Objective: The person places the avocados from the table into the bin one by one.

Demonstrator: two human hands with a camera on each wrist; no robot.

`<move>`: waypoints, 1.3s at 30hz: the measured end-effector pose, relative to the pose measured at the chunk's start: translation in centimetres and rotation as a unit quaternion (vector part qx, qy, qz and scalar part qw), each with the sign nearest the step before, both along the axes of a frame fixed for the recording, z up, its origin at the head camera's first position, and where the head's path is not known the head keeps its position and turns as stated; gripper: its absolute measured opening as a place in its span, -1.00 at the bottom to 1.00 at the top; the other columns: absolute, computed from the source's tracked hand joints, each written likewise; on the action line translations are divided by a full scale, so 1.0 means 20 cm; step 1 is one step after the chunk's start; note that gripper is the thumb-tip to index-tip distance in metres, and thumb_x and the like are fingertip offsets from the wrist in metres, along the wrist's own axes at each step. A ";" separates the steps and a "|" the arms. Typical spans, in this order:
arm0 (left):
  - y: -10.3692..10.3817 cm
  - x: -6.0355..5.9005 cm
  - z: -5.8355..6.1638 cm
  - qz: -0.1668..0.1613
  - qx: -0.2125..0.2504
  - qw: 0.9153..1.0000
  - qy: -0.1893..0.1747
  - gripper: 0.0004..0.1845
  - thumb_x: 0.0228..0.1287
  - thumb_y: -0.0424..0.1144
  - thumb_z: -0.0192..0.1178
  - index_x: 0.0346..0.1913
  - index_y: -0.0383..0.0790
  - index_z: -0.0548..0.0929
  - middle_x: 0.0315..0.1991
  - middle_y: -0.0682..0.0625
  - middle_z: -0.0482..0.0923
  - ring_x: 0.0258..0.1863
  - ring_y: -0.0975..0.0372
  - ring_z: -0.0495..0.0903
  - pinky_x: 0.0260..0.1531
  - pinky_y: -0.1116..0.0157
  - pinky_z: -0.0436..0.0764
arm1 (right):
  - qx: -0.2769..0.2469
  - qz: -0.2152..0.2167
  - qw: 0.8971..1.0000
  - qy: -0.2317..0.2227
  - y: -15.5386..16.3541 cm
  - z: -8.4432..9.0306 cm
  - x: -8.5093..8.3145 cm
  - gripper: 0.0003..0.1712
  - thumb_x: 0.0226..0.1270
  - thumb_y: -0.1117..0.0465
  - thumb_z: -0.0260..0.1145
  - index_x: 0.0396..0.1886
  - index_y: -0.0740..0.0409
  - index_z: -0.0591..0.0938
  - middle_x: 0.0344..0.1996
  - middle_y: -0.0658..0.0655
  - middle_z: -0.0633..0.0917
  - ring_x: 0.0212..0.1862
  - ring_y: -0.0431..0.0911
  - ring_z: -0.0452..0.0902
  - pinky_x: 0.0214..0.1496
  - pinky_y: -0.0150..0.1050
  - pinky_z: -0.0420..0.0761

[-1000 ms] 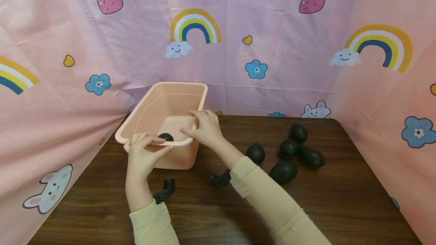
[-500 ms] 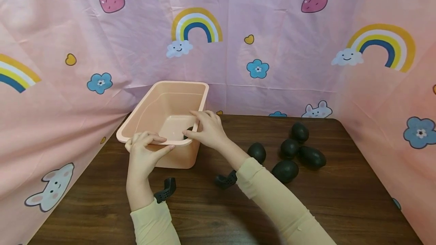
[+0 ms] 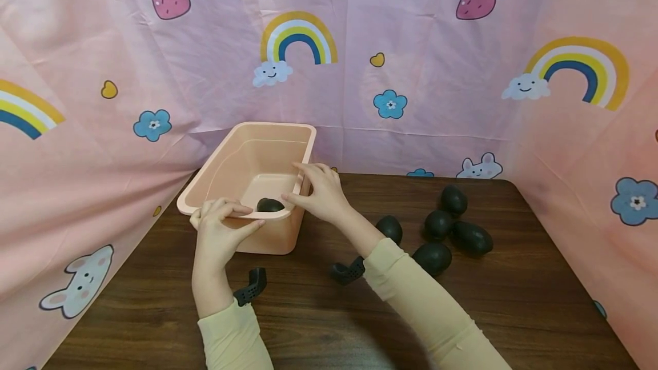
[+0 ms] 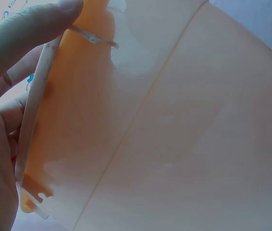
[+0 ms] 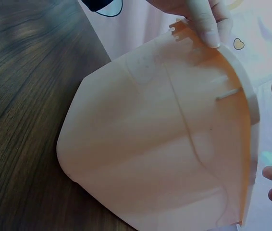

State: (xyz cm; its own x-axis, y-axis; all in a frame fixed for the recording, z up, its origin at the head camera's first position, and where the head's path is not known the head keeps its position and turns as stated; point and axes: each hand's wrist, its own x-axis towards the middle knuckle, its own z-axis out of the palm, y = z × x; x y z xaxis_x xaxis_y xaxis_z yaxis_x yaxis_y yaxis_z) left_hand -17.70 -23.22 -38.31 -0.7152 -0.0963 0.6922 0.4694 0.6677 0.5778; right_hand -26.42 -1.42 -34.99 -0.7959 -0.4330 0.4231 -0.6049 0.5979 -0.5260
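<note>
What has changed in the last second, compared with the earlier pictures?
The dark egg-shaped object inside the peach bin rolled right, then back toward the near wall. The right hand slid slightly farther along the bin's right rim. The left hand still grips the near rim; the five dark objects on the table stayed put.

Dark avocado point(image 3: 269, 205) rolled inside peach bin point(image 3: 226, 175): near-left, then right wall, then near-centre; right hand point(image 3: 321, 193) shifted slightly rightward.

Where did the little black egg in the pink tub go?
In the head view, the black egg lies inside the pink tub, on its floor by the near rim, between the left hand and the right hand, which both grip that rim.
</note>
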 end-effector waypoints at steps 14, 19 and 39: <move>0.00 -0.01 -0.01 -0.002 0.002 1.000 0.007 -0.69 -0.32 -0.33 0.63 -0.41 -0.18 0.73 -0.37 0.06 0.57 -0.15 0.18 0.34 0.02 0.09 -0.11 | -0.032 0.003 0.999 -0.003 0.07 0.00 0.02 -0.19 0.12 -0.17 0.42 0.35 -0.06 0.40 0.26 0.02 0.46 0.30 -0.05 0.18 0.30 0.02 0.05; 0.00 -0.01 -0.01 0.001 0.002 1.000 0.006 -0.69 -0.31 -0.32 0.62 -0.42 -0.18 0.72 -0.38 0.07 0.57 -0.15 0.19 0.34 0.02 0.10 -0.11 | -0.021 -0.004 1.000 0.004 0.10 -0.01 0.03 -0.17 0.11 -0.22 0.40 0.35 -0.02 0.40 0.27 0.01 0.44 0.30 -0.04 0.19 0.30 0.01 0.06; 0.00 -0.01 -0.01 -0.001 0.009 1.000 0.000 -0.70 -0.30 -0.32 0.62 -0.41 -0.19 0.73 -0.39 0.08 0.58 -0.14 0.20 0.33 0.03 0.12 -0.12 | -0.013 0.003 1.000 0.015 0.21 0.00 0.08 -0.02 -0.04 -0.25 0.48 0.38 -0.09 0.34 0.35 0.02 0.34 0.34 0.00 0.11 0.30 0.11 0.00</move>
